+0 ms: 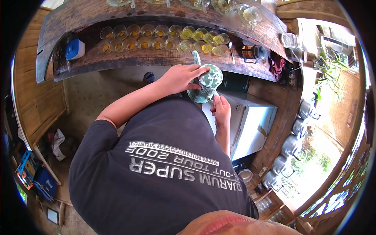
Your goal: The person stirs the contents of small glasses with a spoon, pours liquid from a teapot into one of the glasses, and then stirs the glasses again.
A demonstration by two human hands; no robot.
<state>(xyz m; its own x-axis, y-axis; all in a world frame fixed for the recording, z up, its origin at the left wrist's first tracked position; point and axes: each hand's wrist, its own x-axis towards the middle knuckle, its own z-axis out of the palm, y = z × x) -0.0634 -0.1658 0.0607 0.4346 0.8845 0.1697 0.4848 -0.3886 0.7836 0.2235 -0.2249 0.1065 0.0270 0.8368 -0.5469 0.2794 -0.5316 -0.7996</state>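
A green-and-white mottled teapot is held in front of my chest at the counter's near edge, its spout pointing toward the glasses. My left hand grips its side near the lid, with fingers over the top and thumb lower down. At the pot's near side, my right hand is closed around the handle. Just beyond the spout, two rows of small glasses hold orange-yellow contents at the bottom. A spoon lies right of the rows.
The wooden counter curves across in front, with a blue-lidded container at left and a dark jar at right. More glassware stands on the upper ledge. A white cabinet is below right; metal kettles line the window side.
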